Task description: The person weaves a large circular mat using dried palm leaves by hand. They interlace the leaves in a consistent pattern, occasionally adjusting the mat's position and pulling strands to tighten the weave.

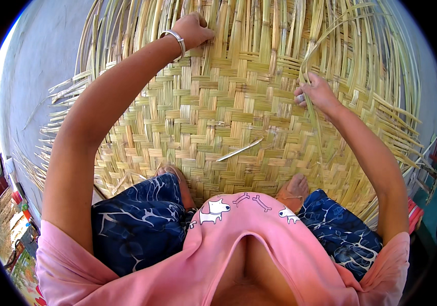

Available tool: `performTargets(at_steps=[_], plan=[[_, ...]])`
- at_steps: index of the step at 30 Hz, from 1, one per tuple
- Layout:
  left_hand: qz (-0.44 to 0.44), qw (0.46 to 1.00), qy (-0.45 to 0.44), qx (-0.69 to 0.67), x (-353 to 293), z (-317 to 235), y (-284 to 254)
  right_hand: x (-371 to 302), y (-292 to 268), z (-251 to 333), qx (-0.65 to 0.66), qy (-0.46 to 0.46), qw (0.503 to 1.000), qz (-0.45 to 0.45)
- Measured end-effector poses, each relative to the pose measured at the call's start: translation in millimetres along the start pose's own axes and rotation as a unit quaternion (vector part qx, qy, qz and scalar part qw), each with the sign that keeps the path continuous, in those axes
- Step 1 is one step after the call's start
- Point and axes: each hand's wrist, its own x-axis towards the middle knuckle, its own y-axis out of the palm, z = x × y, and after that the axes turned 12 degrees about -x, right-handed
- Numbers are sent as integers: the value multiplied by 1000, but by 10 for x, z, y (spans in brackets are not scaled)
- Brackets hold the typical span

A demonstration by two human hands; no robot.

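Observation:
A partly woven mat (218,117) of flat yellow-green split-cane strips lies spread before me, its loose strips (264,35) fanning out past the weave at the far side. My left hand (194,30), with a silver bangle (176,41) on the wrist, is over these loose strips near the far edge. Its fingers are curled down among them; what they pinch is hidden. At the right of the weave, my right hand (318,94), wearing a ring, is closed round a few long cane strips (308,64). These arch up and away to the far right, and their near ends hang over the mat.
A short pale sliver (240,149) rests on the weave. My bare feet (294,188) are at the mat's near edge. Uneven strip ends stick out along both sides over a grey floor (45,61). Assorted household things stand at the far left rim.

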Motion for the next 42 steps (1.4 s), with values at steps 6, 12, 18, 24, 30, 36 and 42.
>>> performTargets(at_steps=[6, 12, 18, 24, 30, 36, 42], plan=[[-57, 987, 77, 126, -76, -27, 152, 53, 7, -100, 14, -20, 1000, 2], [24, 992, 30, 122, -2, -65, 94, 33, 15, -76, 7, -27, 1000, 4], [55, 998, 22, -28, -42, 118, -59, 36, 8, -118, 6, -26, 1000, -1], [2, 996, 82, 23, -57, 255, 15, 59, 30, -103, 1, -17, 1000, -3], [82, 988, -21, -127, -239, -76, -39, 47, 17, -135, 11, -18, 1000, -2], [19, 995, 19, -97, -150, 298, -48, 69, 23, -126, 7, -19, 1000, -1], [67, 990, 63, -107, -193, 133, 23, 76, 17, -139, 12, -12, 1000, 2]])
